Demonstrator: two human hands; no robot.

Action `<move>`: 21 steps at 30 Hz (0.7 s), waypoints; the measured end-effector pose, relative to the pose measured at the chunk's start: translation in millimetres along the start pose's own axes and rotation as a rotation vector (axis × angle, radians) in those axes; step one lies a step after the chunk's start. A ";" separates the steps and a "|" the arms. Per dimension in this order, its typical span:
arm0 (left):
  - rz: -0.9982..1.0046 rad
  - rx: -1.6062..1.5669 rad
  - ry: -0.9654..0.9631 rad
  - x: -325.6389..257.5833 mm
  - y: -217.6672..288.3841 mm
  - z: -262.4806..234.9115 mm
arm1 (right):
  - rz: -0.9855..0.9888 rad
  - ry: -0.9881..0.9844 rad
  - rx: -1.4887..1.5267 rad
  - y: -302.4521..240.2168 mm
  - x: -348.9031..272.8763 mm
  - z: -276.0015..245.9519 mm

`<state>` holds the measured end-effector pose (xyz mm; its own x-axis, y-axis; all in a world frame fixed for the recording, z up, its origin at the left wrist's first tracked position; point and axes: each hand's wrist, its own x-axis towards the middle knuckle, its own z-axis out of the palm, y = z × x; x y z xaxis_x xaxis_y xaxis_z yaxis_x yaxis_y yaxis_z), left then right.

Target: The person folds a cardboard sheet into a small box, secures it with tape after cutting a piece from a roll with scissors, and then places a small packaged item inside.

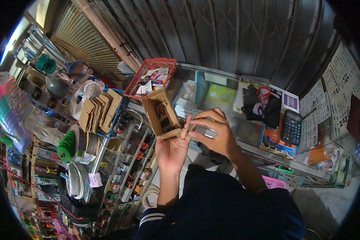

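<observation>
A small, open cardboard box (pixel 163 108) is tilted toward me, with dark small items inside it that I cannot make out. My left hand (pixel 173 150) is palm up under the box's near end. Its thumb side and some of its fingers are hidden by the box, and it appears to support and grip it. Close by on the right, my right hand (pixel 214 130) has thumb and fingers drawn together in a pinch beside the left fingertips. Whatever is between them is too small to name.
Behind the box, a red plastic basket (pixel 151 76) of small packets stands on the glass counter (pixel 238 132). A calculator (pixel 291 127) and a dark bag (pixel 264 108) lie to the right. Leftward are cardboard pieces (pixel 100 112), green twine (pixel 66 146) and a white cable coil (pixel 77 182).
</observation>
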<state>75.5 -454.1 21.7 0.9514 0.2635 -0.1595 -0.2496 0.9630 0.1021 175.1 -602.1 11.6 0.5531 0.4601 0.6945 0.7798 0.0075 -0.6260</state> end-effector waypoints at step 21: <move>0.313 0.417 -0.045 8.1 -14.6 -19.4 | 0.191 -0.022 0.289 -9.0 13.0 -36.8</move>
<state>83.3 -464.9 -0.1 0.8520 0.5233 -0.0178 -0.4384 0.7316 0.5220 186.0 -628.8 39.3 0.6723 0.4964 0.5492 0.5458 0.1689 -0.8207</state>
